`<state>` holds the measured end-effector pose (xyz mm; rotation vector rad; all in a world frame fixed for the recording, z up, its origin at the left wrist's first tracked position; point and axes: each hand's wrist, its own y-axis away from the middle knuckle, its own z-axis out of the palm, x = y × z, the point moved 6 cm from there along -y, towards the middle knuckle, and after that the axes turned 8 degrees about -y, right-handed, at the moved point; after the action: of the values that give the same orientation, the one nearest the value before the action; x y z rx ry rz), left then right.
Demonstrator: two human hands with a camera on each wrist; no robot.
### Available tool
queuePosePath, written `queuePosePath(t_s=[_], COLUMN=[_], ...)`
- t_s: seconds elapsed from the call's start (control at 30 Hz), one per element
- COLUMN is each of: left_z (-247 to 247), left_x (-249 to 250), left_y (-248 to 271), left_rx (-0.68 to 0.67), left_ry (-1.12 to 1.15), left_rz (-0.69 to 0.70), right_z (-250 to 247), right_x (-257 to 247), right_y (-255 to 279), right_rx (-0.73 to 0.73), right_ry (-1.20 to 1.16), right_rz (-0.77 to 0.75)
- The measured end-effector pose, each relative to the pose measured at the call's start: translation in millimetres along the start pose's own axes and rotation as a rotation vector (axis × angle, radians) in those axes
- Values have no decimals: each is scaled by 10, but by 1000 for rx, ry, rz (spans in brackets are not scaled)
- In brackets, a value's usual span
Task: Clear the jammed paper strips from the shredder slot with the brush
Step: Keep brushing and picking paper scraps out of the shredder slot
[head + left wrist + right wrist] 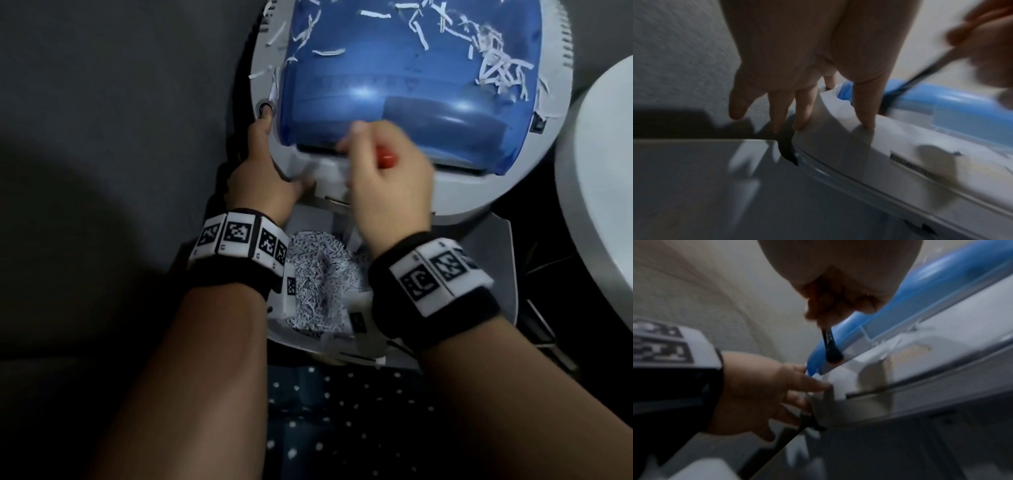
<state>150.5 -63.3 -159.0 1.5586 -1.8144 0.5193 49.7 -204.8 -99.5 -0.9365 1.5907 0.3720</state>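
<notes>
The shredder head [479, 192] is white with a blue see-through cover [394, 68]. Loose paper strips [496, 68] lie scattered over the cover. A dark slot [455, 168] runs under the cover's near edge. My right hand [383, 181] grips a brush whose red handle end [387, 158] sticks out of the fist. Its black head [831, 347] touches the cover's near left edge, blurred. My left hand [260, 171] rests on the shredder's left rim, fingers [799, 113] straight down the side and thumb [865, 105] on top.
Under my wrists an open grey bin [500, 274] holds a heap of shredded paper [318, 281]. A white rounded object [603, 205] stands close at the right. Dark grey floor [102, 102] lies to the left. Dotted dark fabric [342, 411] is nearest me.
</notes>
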Motion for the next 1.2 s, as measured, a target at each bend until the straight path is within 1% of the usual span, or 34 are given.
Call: queuePosePath(t_s=[0.03, 0.07, 0.1, 0.13, 0.2, 0.27, 0.3, 0.33, 0.37, 0.4, 0.43, 0.47, 0.5, 0.53, 0.57, 0.6, 0.63, 0.7, 0.73, 0.77, 0.8, 0.83, 0.87, 0.9, 0.97, 1.0, 1.03, 1.07, 1.1, 1.13, 1.17, 1.2], left_z=[1, 3, 9, 2, -11, -6, -1, 2, 2, 5, 12, 19, 28, 30, 29, 25, 18, -7, -14, -19, -16, -12, -9, -6, -9, -14, -18, -19, -24, -29, -33, -32], left_x=[13, 24, 36, 41, 38, 35, 45, 51, 55, 46, 30, 9, -4, -15, -25, -40, -56, -85, -88, -91, -94, -93, -92, -87, -78, -80, -85, -95, -103, -110, -111, -107], left_y=[9, 17, 23, 27, 20, 16, 19, 22, 27, 23, 14, 5, 0, -7, -19, -33, -50, -89, -100, -110, -121, -124, -125, -119, -105, -103, -102, -109, -118, -127, -130, -132], left_rx=[13, 19, 20, 23, 30, 31, 33, 35, 37, 38, 38, 38, 34, 28, 21, 11, 4, -5, -12, -16, -20, -22, -23, -24, -32, -38, -47, -53, -53, -44, -39, -40], left_ry=[-20, -34, -40, -39, -36, -38, -40, -40, -35, -26, -18, -10, -2, 6, 14, 19, 23, 30, 33, 31, 28, 26, 29, 35, 46, 47, 44, 39, 35, 35, 34, 35], left_rz=[-11, -20, -24, -24, -27, -30, -30, -31, -28, -25, -22, -20, -16, -10, -5, -4, 3, 29, 39, 45, 48, 48, 46, 50, 62, 64, 63, 60, 58, 60, 63, 65], right_z=[127, 172, 121, 10, -337, -744, -900, -974, -957, -841, -660, -436, -239, -116, -87, -158, -308, -672, -768, -771, -679, -517, -326, -141, 134, 176, 135, 28, -130, -291, -386, -377], right_x=[60, 145, 212, 268, 276, 239, 270, 340, 410, 462, 487, 512, 485, 432, 383, 337, 317, 320, 333, 337, 367, 406, 459, 490, 459, 408, 373, 340, 333, 363, 405, 427], right_y=[16, 21, 9, 4, 0, 32, 49, 60, 63, 51, 39, 50, 85, 123, 147, 154, 140, 103, 74, 34, -3, -32, -52, -37, 23, 48, 55, 37, 14, -9, -26, -40], right_rx=[-90, -131, -114, -65, 106, 355, 467, 536, 540, 462, 312, 134, -15, -107, -129, -72, 56, 382, 487, 518, 491, 402, 274, 150, -58, -130, -142, -79, 49, 214, 332, 358], right_ry=[-3, 28, 71, 89, 22, -126, -181, -196, -169, -103, -47, -36, -74, -136, -208, -268, -304, -290, -280, -260, -196, -96, -8, 8, -133, -225, -298, -355, -393, -404, -390, -355], right_rz=[48, 98, 132, 153, 132, 75, 80, 118, 175, 235, 275, 283, 269, 254, 248, 247, 232, 143, 117, 118, 151, 208, 255, 282, 293, 281, 279, 283, 278, 259, 244, 257])
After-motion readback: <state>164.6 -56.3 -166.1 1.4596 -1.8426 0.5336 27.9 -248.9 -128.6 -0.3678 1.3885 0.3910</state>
